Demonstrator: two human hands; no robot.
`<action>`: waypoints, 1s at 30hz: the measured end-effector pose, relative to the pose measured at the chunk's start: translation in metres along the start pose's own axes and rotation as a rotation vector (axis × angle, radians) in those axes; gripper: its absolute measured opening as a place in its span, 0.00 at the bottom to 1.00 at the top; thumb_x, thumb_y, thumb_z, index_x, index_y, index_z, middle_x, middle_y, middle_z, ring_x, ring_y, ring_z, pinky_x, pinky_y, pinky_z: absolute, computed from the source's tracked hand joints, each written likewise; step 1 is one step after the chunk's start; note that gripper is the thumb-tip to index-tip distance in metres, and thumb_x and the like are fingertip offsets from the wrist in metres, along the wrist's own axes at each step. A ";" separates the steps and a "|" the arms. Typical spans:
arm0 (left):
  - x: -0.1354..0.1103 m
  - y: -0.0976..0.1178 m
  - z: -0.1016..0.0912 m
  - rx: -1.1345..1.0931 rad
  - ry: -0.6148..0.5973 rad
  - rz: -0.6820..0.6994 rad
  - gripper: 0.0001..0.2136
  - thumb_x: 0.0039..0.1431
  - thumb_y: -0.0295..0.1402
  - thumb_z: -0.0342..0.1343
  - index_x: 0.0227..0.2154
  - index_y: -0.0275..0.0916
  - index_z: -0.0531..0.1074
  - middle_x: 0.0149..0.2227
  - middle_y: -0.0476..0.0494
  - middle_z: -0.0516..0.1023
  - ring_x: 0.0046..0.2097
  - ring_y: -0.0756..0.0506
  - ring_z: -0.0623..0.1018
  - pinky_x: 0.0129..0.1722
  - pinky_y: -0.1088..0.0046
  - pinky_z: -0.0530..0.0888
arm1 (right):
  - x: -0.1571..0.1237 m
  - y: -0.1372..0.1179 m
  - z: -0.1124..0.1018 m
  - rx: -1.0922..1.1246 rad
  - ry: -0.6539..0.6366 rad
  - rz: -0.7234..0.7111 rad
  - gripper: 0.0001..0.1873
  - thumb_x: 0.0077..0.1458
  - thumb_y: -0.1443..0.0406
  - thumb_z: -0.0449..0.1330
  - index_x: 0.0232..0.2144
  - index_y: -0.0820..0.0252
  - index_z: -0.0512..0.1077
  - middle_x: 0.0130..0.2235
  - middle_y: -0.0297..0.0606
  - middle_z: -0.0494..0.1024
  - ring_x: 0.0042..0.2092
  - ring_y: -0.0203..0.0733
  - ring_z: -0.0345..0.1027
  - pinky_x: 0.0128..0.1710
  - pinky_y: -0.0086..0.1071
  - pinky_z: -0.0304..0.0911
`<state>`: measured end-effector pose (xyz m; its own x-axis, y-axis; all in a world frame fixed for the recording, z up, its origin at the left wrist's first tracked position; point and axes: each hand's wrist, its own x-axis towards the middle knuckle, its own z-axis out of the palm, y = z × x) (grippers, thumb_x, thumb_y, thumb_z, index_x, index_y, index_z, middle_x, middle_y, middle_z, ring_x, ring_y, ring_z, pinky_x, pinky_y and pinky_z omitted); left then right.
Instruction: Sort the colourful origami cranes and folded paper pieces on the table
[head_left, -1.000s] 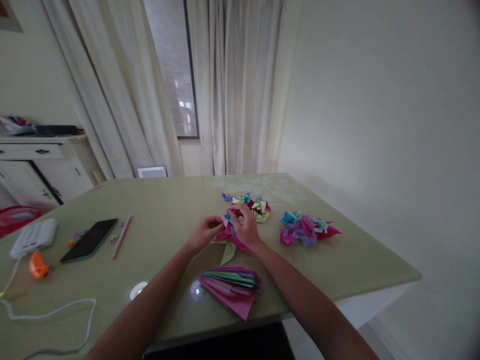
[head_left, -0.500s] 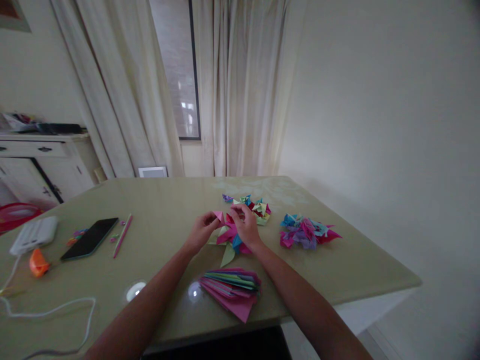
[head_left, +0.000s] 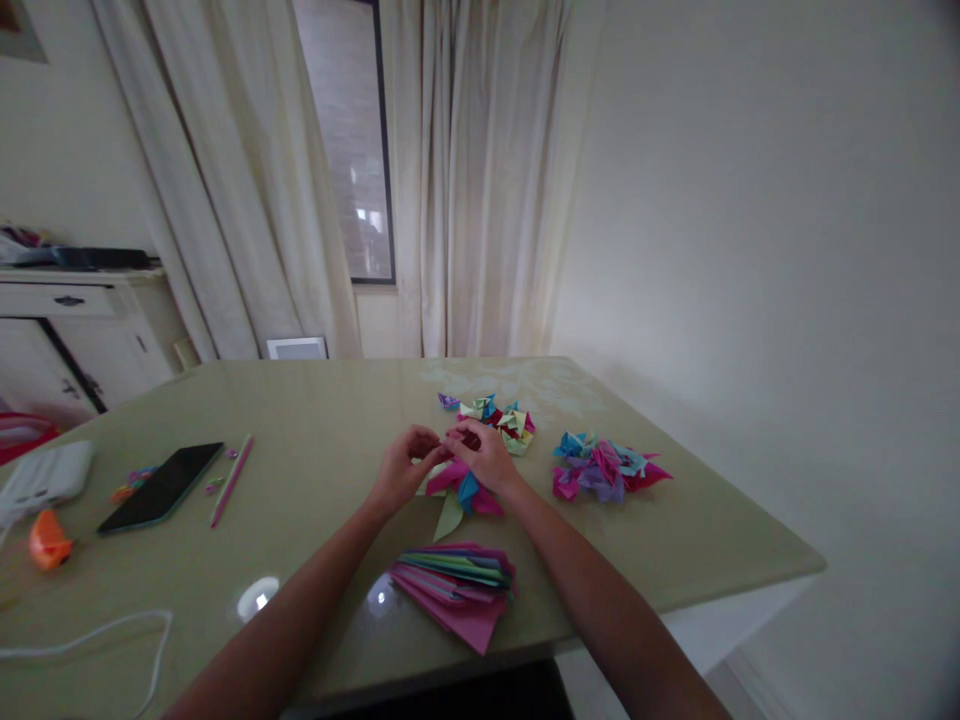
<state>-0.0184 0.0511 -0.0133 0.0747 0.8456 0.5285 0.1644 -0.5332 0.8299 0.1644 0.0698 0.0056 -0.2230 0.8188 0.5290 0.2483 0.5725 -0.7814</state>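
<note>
Head view: left hand (head_left: 409, 465) and right hand (head_left: 486, 460) meet above pink and blue papers (head_left: 468, 492)

Both arms stretch forward over the near edge of the table (head_left: 330, 425), and the hands turn inward. Thumbs and fingers are bent, tips close together; whether they pinch a paper, I cannot tell. The papers lie just below, between the hands and a fanned stack of sheets (head_left: 459, 592) beside the near edge.

Fingers (head_left: 430, 461) closer together, blue paper (head_left: 467, 491) now below them
</note>
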 end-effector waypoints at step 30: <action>-0.012 0.012 0.007 0.446 -0.384 0.266 0.10 0.67 0.35 0.59 0.48 0.44 0.79 0.44 0.44 0.85 0.46 0.43 0.80 0.50 0.66 0.71 | 0.016 0.039 -0.015 0.136 0.426 0.163 0.18 0.57 0.51 0.63 0.37 0.58 0.81 0.38 0.42 0.85 0.40 0.48 0.77 0.42 0.38 0.71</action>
<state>-0.0108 0.0348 -0.0109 0.5022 0.6792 0.5353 0.4791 -0.7338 0.4816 0.1849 0.1059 -0.0108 0.2216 0.8584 0.4626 0.1161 0.4478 -0.8866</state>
